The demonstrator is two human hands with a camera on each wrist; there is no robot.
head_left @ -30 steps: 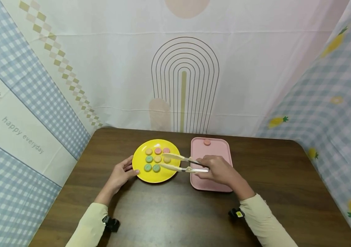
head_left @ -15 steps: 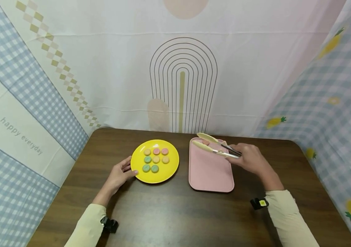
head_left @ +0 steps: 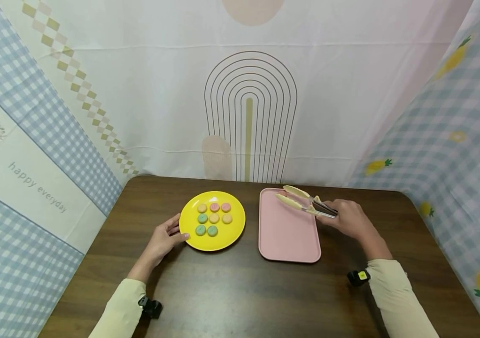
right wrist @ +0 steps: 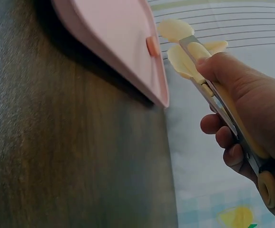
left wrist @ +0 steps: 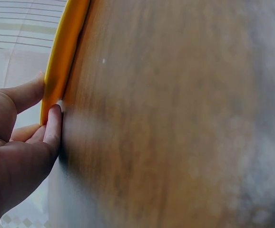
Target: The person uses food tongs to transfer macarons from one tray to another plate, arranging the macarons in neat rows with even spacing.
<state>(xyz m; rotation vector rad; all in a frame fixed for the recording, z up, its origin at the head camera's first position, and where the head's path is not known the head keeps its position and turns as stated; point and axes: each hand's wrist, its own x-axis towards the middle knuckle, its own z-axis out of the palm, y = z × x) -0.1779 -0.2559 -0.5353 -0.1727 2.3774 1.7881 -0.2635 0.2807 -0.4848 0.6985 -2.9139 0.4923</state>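
Note:
My left hand (head_left: 163, 240) pinches the left rim of the round yellow plate (head_left: 233, 234), thumb on top and fingers at the edge; the left wrist view shows the plate's rim (left wrist: 61, 61) between thumb and fingers. Several small round macaron-like cookies (head_left: 213, 218) in yellow, pink and green lie in rows on it. With my right hand (head_left: 347, 218) I grip cream-tipped metal tongs (head_left: 320, 204) above the far right corner of the pink tray (head_left: 289, 239). Their tips stand apart, and I see nothing between them. One pink cookie (right wrist: 152, 46) lies on the tray near the tips, partly hidden in the head view.
Plate and tray stand side by side on a dark wooden table (head_left: 231, 295), with a gap between them. A white printed cloth (head_left: 159, 94) hangs along the back edge. Checked cloths (head_left: 426, 141) hang at both sides.
My right hand has carried the tongs from above the plate rightward to the tray's far corner, then slightly farther right. My left hand keeps its hold on the plate.

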